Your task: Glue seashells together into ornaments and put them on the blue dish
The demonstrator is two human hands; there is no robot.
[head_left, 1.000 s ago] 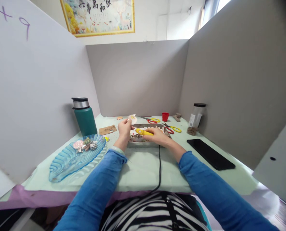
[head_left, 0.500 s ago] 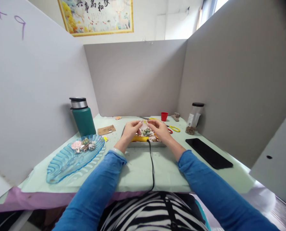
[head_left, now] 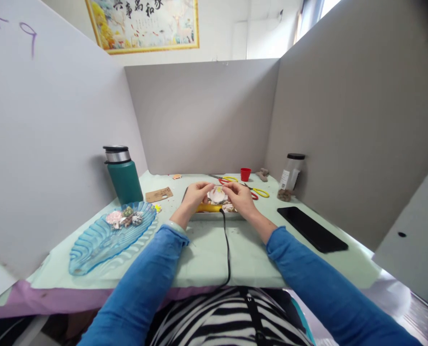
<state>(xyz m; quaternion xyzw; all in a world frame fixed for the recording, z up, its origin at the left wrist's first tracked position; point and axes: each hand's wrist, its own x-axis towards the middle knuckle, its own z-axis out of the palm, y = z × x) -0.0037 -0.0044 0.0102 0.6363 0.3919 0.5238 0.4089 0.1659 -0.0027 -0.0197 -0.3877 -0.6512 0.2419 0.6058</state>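
Note:
A pale scallop-like shell [head_left: 217, 195] with a small yellow spot near its upper edge is between my hands, above a shallow tray [head_left: 217, 217]. My left hand [head_left: 195, 198] pinches at the shell's left edge. On the opposite edge, the fingers of my right hand [head_left: 241, 198] are closed. Small shells and bits [head_left: 229, 207] lie in the tray, partly hidden by my hands. A yellow tool [head_left: 208, 208], probably a glue gun, rests along the tray's near side, its black cord [head_left: 228, 254] running toward me.
A blue shell-shaped dish [head_left: 102, 245] with decorated pieces and a green bottle [head_left: 122, 178] stand left. Scissors [head_left: 259, 192] and a red cup [head_left: 245, 175] are behind my right hand. A black phone [head_left: 311, 229] and a jar [head_left: 289, 178] stand right. Panels enclose the table.
The shell has tilted and now shows its broad face, covering the bits in the tray behind it. My hands have shifted slightly; both stay at the shell.

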